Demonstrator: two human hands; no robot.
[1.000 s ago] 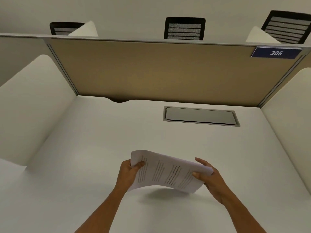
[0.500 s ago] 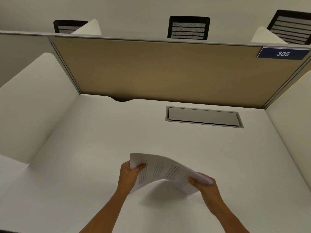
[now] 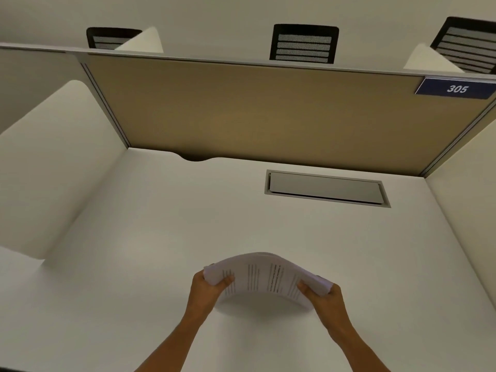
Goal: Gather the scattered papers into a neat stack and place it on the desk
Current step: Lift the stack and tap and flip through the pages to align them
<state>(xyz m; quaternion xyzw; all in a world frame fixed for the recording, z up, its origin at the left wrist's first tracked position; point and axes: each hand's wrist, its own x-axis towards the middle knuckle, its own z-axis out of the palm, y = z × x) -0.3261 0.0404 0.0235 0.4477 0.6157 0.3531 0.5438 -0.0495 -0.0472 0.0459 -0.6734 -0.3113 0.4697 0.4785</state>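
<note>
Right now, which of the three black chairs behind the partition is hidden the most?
The left chair: only its upper backrest shows, and a white divider covers its right side. The middle chair shows its whole backrest; the right chair shows more, though the frame cuts it.

Sheaf of white printed paper sheets point(image 3: 264, 277): white, crossed by columns of fine black text lines.
Flat matte desk surface point(image 3: 161, 224): plain off-white, no pattern.
Rectangular metal cable-hatch lid point(image 3: 326, 188): pale grey within a slightly darker grey frame.
Fabric-faced rear partition panel point(image 3: 255, 114): uniform tan, edged in light grey trim.
Curved side dividers point(image 3: 53, 162): plain cream-white.
Small rectangular number plate point(image 3: 456, 88): dark navy blue with white italic digits "305".
Mesh-backed office chairs point(image 3: 304, 44): black frames, grey mesh in horizontal bands.
Wall behind: plain pale grey-beige.
</note>
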